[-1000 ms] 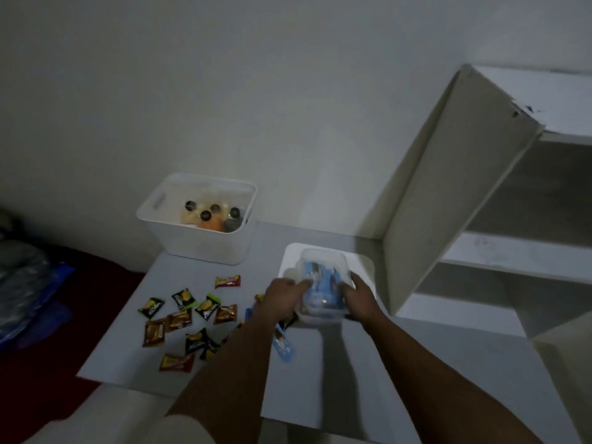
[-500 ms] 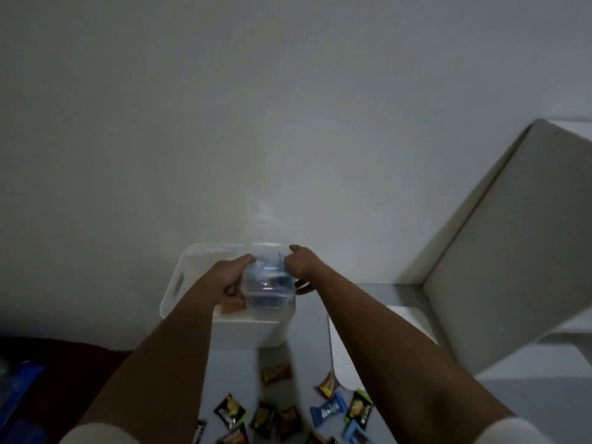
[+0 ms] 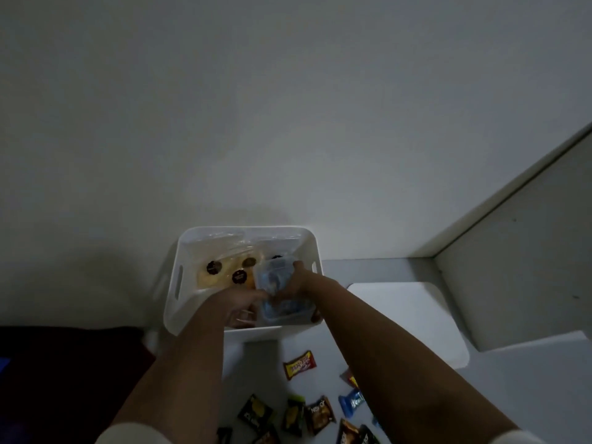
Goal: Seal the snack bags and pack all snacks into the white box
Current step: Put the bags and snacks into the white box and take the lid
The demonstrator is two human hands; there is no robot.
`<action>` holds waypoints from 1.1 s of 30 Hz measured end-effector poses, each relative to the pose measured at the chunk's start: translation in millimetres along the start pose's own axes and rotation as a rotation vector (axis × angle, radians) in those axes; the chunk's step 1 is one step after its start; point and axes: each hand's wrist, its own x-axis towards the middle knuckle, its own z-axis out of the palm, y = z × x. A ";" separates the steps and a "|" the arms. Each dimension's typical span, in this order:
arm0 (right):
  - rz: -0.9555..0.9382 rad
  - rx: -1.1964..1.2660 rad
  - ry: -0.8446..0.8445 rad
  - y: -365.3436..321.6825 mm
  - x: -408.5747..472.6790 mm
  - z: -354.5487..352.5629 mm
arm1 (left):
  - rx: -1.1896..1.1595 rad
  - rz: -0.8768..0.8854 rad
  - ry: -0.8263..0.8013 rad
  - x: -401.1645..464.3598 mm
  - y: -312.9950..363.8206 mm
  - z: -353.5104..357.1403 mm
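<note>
Snacks, loose: small wrapped packets (image 3: 299, 366) scattered on the near part of the white table (image 3: 512, 389), several cut off by the bottom edge of the view, none yet packed. Print on most wrappers too dim to read.

Hands: both forearms reach from the near edge toward the far-left corner. Left hand (image 3: 238, 302) and right hand (image 3: 296, 283) grip a clear container (image 3: 282, 293) with blue contents from either side, inside the box's right half.

White box (image 3: 179, 283): stands at the table's far-left corner against the wall; holds clear bags with dark round stickers (image 3: 224, 270) in its left half.

Step in hand, as judged: lowering the container into the box. Next move calls for settling it flat beside the bags, releasing, then gathering the loose packets.

Hidden: the container's base and the left fingers behind the box's near wall; whether the bags are sealed cannot be told.

White lid-like panel (image 3: 416, 315): lies flat right of the box.
</note>
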 end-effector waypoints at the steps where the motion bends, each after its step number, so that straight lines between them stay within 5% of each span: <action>1: -0.021 -0.036 0.002 3.8 1.4 6.9 | 0.026 0.019 0.014 4.1 -3.1 2.0; 9: 0.094 -0.414 0.246 7.7 -8.0 47.4 | 0.284 0.176 0.126 18.0 -14.3 13.3; 13: -0.040 -0.451 0.339 -0.5 -21.6 30.0 | 0.493 0.234 0.239 1.6 -1.9 19.1; 16: -0.198 -0.312 0.428 4.4 -50.0 0.2 | 0.566 0.336 0.454 -13.8 9.3 19.7; 19: -0.295 -0.099 0.702 31.7 -75.3 -23.1 | 0.390 0.532 0.658 -38.0 12.6 33.7; 23: -0.349 0.178 0.903 110.0 -102.2 -28.1 | 0.258 0.886 0.710 -86.2 -9.1 84.2; 29: -0.216 0.093 0.773 280.0 -139.1 32.3 | 0.495 0.980 0.744 -105.8 -147.9 133.8; 33: -0.068 0.090 0.549 369.0 -154.4 86.6 | 0.799 0.558 0.814 -83.0 -259.8 122.8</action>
